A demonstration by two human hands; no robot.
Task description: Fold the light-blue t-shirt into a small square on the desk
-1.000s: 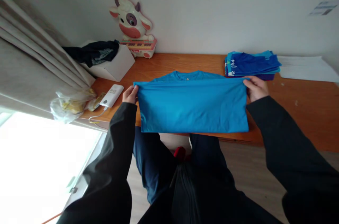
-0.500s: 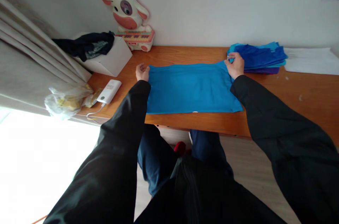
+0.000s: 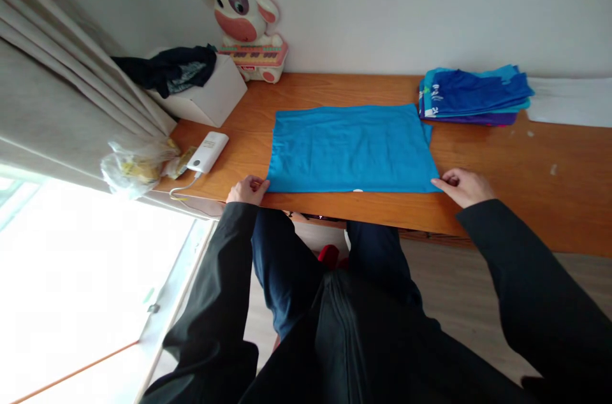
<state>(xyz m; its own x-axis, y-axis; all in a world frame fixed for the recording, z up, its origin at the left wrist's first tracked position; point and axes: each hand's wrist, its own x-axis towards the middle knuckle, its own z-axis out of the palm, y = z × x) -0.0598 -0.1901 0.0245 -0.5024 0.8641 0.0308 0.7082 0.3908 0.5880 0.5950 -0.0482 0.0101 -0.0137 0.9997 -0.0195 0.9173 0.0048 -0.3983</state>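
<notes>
A folded blue garment (image 3: 351,149) lies flat on the wooden desk, long side toward me, with a small white spot at the middle of its near edge. My left hand (image 3: 247,190) pinches its near left corner between thumb and fingers. At the near right corner, my right hand (image 3: 463,187) does the same, the other fingers curled. A small flap of the fabric sticks out on the right side, near the far corner. Beyond it to the right sits a stack of folded blue, teal and purple clothes (image 3: 478,95).
On the left are a white power bank (image 3: 208,152) with a cable, a clear plastic bag (image 3: 131,171) and a white box (image 3: 210,98) with dark cloth on top. A cow-shaped toy keyboard (image 3: 253,57) leans against the wall. White sheets (image 3: 571,101) lie far right on the desk (image 3: 549,213).
Both hands have moved from the garment's far corners toward me, to its near corners. The garment stays spread in place. The head view has shifted slightly.
</notes>
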